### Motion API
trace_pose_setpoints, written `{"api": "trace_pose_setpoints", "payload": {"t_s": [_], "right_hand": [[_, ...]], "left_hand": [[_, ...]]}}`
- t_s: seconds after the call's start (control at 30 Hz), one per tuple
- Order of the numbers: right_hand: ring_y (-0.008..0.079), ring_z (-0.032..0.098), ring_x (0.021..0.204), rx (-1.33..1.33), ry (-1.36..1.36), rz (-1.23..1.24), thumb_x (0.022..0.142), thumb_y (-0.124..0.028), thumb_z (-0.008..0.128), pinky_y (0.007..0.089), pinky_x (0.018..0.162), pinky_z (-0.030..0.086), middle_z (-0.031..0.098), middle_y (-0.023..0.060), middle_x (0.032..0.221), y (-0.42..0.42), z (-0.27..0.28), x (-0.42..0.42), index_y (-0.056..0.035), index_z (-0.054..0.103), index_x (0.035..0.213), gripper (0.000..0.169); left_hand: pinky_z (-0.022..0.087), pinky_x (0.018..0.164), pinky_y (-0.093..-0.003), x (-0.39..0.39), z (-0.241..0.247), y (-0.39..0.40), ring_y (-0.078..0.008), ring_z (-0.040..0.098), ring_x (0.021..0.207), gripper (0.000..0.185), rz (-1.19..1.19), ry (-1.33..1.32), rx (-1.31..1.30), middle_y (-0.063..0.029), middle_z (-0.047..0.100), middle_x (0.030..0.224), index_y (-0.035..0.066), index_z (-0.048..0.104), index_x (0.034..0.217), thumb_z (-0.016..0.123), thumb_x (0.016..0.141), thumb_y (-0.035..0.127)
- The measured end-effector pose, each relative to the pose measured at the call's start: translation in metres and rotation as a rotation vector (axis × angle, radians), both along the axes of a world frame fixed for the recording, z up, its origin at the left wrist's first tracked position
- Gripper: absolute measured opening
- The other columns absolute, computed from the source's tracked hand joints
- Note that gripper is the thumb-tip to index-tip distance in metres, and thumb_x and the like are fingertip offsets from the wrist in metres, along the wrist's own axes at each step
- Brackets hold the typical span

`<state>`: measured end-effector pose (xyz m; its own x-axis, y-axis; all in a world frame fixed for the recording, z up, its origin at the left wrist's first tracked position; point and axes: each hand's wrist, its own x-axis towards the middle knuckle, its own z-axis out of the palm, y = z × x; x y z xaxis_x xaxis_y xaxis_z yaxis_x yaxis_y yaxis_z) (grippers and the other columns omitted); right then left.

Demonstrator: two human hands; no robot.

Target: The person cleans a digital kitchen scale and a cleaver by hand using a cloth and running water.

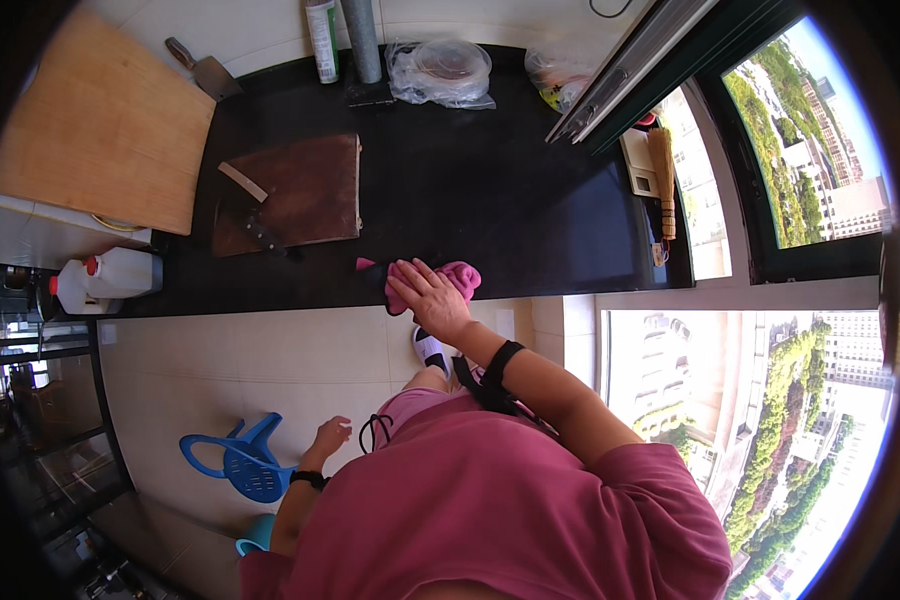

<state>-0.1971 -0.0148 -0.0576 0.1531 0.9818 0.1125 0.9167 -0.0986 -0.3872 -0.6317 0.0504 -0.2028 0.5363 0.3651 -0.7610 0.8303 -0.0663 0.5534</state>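
My right hand (436, 301) lies with fingers spread over a bunched pink cloth (461, 279) at the front edge of the black countertop (495, 187). A small pink tip shows just left of the cloth. My left hand (334, 435) hangs low beside my body, away from the counter, with nothing seen in it. Left of the cloth, a dark brown wooden board (307, 191) lies flat on the counter. A pale strip (243, 182) and a knife with a dark riveted handle (264, 231) rest on this board.
A large wooden board (105, 127), a cleaver (208, 73) and white plastic jugs (124, 272) are at the left. Plastic-wrapped items (446, 71) stand at the back. A small straw broom (664, 180) lies by the open window. A blue plastic stool (251, 461) stands on the floor.
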Motion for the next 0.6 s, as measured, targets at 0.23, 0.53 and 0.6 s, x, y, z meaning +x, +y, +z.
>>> {"api": "trace_pose_setpoints", "payload": {"t_s": [0.23, 0.53, 0.6], "right_hand": [[0.0327, 0.039, 0.134, 0.051, -0.139, -0.448, 0.075, -0.008, 0.063, 0.0447, 0.104, 0.039, 0.039, 0.0119, 0.147, -0.101, -0.016, 0.124, -0.0138, 0.05, 0.134, 0.061], [0.042, 0.033, 0.135, -0.106, -0.369, -1.186, 0.088, -0.025, 0.059, 0.0475, 0.103, 0.039, 0.033, 0.0186, 0.149, -0.189, -0.071, 0.22, -0.0062, 0.038, 0.14, 0.06], [0.0405, 0.037, 0.133, -0.011, -0.395, -0.92, 0.086, -0.022, 0.058, 0.0475, 0.1, 0.041, 0.037, 0.0173, 0.146, -0.136, -0.072, 0.179, -0.0051, 0.04, 0.139, 0.059]], "left_hand": [[0.053, 0.072, -0.0295, 0.082, 0.059, 0.053, -0.0182, 0.067, 0.08, 0.028, 0.36, -0.255, 0.143, -0.0099, 0.069, 0.092, 0.004, 0.057, 0.118, 0.056, 0.091, 0.011], [0.048, 0.061, -0.0299, -0.002, 0.064, -0.019, -0.0169, 0.067, 0.077, 0.029, 0.509, 0.146, -0.082, -0.0075, 0.069, 0.094, 0.009, 0.059, 0.116, 0.058, 0.09, 0.022], [0.047, 0.063, -0.0293, -0.01, 0.065, -0.037, -0.0174, 0.067, 0.079, 0.029, 0.565, 0.178, -0.166, -0.0075, 0.069, 0.098, 0.009, 0.059, 0.117, 0.058, 0.09, 0.02]]}}
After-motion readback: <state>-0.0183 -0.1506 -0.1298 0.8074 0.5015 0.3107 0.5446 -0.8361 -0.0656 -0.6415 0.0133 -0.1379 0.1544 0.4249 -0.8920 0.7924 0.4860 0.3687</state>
